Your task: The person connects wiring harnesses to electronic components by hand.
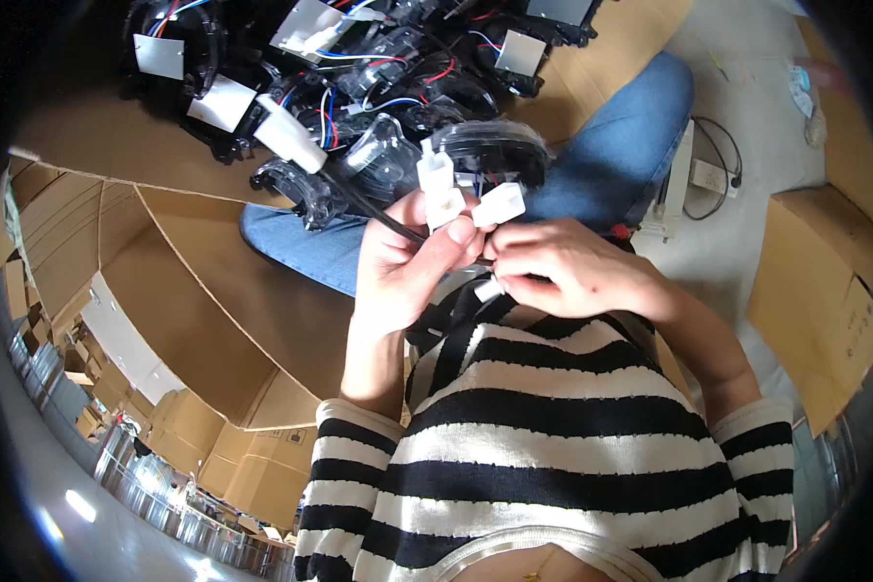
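Note:
My left hand [403,267] is closed, its thumb and fingers pinching a black cable [367,202] that ends in white plug connectors. One long white connector [291,136] sticks out to the upper left on the cable. Two more, a white connector [436,171] and a boxy white connector [501,205], stand up above the fingertips. My right hand [577,270] meets the left one, fingers curled round the cables just below the connectors. A small white piece [488,289] shows under its fingers. The exact grip point is hidden by the fingers.
Beyond my hands lies a pile of black lamp-like parts [388,73] with clear covers and coloured wires, on cardboard [78,116]. An open carton [213,291] stands to the left, another cardboard box [815,291] to the right. A power strip [713,177] with a black cord lies on the floor.

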The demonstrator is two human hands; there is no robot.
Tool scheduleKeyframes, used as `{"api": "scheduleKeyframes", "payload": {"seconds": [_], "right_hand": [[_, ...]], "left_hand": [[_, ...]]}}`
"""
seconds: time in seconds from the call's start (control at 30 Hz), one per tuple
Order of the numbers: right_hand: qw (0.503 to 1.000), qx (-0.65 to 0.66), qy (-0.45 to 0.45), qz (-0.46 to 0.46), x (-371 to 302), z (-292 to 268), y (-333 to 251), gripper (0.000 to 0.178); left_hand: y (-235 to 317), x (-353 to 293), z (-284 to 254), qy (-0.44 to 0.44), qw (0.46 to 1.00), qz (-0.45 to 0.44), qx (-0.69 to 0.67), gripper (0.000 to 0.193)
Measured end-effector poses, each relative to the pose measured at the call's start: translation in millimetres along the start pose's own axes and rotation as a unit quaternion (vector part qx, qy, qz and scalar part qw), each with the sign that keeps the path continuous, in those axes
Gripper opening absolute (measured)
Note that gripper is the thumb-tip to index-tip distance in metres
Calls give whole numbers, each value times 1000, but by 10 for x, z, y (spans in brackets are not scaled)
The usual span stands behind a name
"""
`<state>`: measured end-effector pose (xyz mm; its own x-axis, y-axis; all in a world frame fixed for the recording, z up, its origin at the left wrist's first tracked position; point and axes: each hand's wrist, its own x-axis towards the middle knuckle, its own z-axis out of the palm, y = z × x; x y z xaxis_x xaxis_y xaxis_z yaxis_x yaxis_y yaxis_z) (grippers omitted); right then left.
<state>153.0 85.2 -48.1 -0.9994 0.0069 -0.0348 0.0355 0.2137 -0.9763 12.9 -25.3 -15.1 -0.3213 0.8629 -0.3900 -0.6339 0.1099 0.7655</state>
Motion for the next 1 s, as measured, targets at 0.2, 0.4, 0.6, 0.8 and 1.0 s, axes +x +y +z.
{"api": "scheduleKeyframes", "payload": {"seconds": [0.2,0.4,0.6,0.8,1.0], "right_hand": [[998,36,-27,39,-64,-49,-35,7],[998,11,-8,56,-65,-83,-104,9],[995,14,61,73,-154,-204,-159,2],[994,55,83,54,-287,-551,-401,5],[981,138,135,28,-259,-611,-805,4]], "left_hand": [[-71,41,-78,-48,996,73,19,34],[6,-23,-29,-27,991,65,113,33],[11,4,21,-24,968,120,219,45],[-8,-63,-18,-117,957,141,227,39],[-33,-52,29,-136,920,196,313,33]]}}
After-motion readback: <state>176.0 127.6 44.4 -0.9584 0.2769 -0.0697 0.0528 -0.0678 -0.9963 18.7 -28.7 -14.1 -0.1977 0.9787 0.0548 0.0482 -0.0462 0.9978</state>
